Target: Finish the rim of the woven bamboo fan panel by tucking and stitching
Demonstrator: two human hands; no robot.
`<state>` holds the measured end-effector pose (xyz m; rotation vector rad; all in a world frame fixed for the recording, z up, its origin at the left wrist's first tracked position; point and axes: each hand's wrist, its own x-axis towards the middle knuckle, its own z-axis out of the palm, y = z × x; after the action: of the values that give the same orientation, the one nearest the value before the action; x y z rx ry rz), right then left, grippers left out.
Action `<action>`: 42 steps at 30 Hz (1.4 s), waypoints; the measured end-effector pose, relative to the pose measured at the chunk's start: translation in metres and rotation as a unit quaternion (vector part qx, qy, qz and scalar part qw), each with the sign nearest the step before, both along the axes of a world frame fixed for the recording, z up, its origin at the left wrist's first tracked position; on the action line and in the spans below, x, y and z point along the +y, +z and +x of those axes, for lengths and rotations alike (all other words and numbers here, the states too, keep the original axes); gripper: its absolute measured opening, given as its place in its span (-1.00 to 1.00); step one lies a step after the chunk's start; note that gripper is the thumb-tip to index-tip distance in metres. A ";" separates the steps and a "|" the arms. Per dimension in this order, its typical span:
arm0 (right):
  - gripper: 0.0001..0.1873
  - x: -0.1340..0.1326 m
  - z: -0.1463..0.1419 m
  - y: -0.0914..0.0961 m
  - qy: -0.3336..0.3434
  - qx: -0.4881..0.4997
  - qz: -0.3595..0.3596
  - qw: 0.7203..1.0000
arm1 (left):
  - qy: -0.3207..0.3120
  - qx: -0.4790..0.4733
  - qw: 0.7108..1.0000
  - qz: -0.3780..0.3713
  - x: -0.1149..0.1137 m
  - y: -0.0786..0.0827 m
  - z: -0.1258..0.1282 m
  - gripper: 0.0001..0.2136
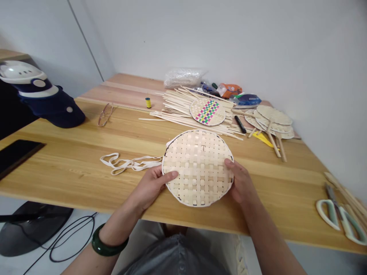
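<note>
A round panel woven from pale bamboo strips (pixel 199 168) is held up over the table's front edge, tilted toward me. White edging runs round its rim. My left hand (pixel 153 185) grips its left side, thumb on the face and fingers behind. On the right side, my right hand (pixel 240 179) holds the rim the same way. A loose length of white tape (pixel 126 165) lies on the table to the left and reaches the panel's left edge; whether it is joined there I cannot tell.
Behind lie bamboo strips (pixel 173 107), a colour-patterned woven disc (pixel 208 112), a black marker (pixel 240 124) and several handled fans (pixel 273 120). Scissors (pixel 336 215) rest at the right edge. Leftward are a yellow thread spool (pixel 148 102), glasses (pixel 105 114), a phone (pixel 18 154) and a blue-white device (pixel 48 99).
</note>
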<state>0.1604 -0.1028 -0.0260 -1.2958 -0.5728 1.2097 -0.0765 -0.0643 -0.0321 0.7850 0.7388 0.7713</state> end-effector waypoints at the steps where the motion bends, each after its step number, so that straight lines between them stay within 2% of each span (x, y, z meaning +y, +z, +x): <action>1: -0.66 0.000 0.000 -0.001 0.009 0.004 0.012 1.000 | 0.015 -0.010 1.000 -0.003 0.000 0.000 0.000 -0.75; 5: -0.69 0.001 -0.001 -0.003 0.071 0.009 0.044 0.996 | 0.087 -0.040 0.995 -0.021 0.003 0.001 0.002 -0.74; 8: -0.68 0.001 -0.002 -0.004 0.096 -0.002 0.029 0.995 | 0.104 -0.045 0.993 -0.023 0.004 0.001 0.002 -0.71; 13: -0.74 0.003 -0.003 -0.006 0.024 -0.016 0.035 0.999 | 0.032 -0.003 0.999 0.012 0.001 -0.003 0.001 -0.65; 18: -0.74 0.004 -0.001 -0.006 -0.014 -0.026 0.036 0.999 | -0.019 0.063 0.996 0.054 -0.001 -0.002 -0.001 -0.69; 25: -0.70 0.005 -0.001 -0.005 -0.035 -0.037 0.028 0.998 | -0.007 0.092 0.995 0.049 -0.004 0.005 0.001 -0.73; 30: -0.71 0.004 -0.002 -0.003 -0.040 -0.035 0.030 0.998 | -0.022 0.113 0.992 0.049 -0.004 0.004 -0.001 -0.74; 34: -0.72 0.003 -0.004 -0.002 -0.011 -0.028 0.037 0.999 | -0.014 0.082 0.996 0.043 -0.001 -0.002 -0.002 -0.69; 39: -0.67 0.000 -0.004 -0.007 0.103 -0.028 0.043 0.993 | 0.049 0.021 0.998 0.020 0.000 -0.007 0.002 -0.66; 42: -0.70 0.000 -0.005 -0.009 0.110 -0.041 0.036 0.992 | 0.059 0.017 0.998 0.025 0.000 -0.007 0.002 -0.63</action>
<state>0.1557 -0.1033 -0.0348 -1.2485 -0.8299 1.3075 -0.0741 -0.0641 -0.0393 0.8071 0.8045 0.8862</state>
